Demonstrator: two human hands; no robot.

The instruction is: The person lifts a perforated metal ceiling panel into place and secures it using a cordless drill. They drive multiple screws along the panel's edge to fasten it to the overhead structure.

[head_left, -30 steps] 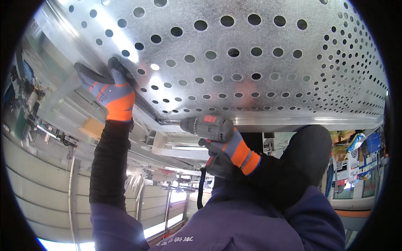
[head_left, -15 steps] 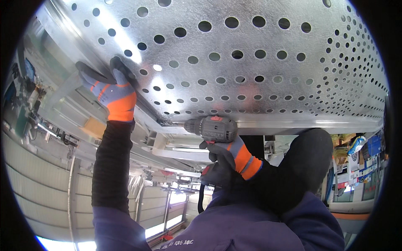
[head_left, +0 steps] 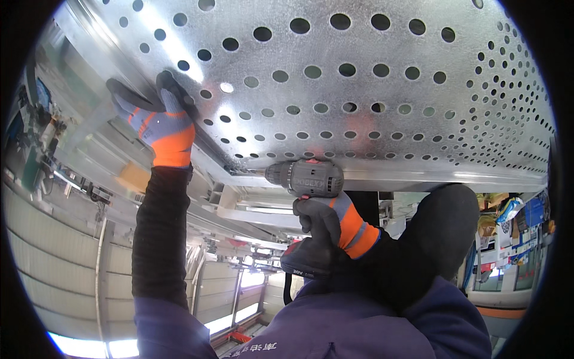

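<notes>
My right hand (head_left: 326, 218), in a grey glove with an orange cuff, is closed round the handle of a dark grey cordless drill (head_left: 311, 178). The drill lies level along the near edge of a perforated sheet-metal panel (head_left: 388, 51). Its bit points left to the panel's near-left corner; whether the tip touches there is too small to tell. At the panel's left side, my left hand (head_left: 161, 122) wears a matching glove. Its fingers and thumb straddle the raised metal edge (head_left: 140, 90) and grip it. The drill's battery (head_left: 305, 258) hangs below my right hand.
My bent knee (head_left: 445, 218) rises against the panel's near edge on the right. Shelving with boxes and packages (head_left: 526, 221) stands beyond it. Pale metal framing (head_left: 239, 209) and a light ribbed wall (head_left: 54, 263) lie to the left and below.
The drill has turned in my right hand, so its side and battery base show more, and it sits slightly further right. The panel's holes have shifted a little in view. My left hand keeps its grip.
</notes>
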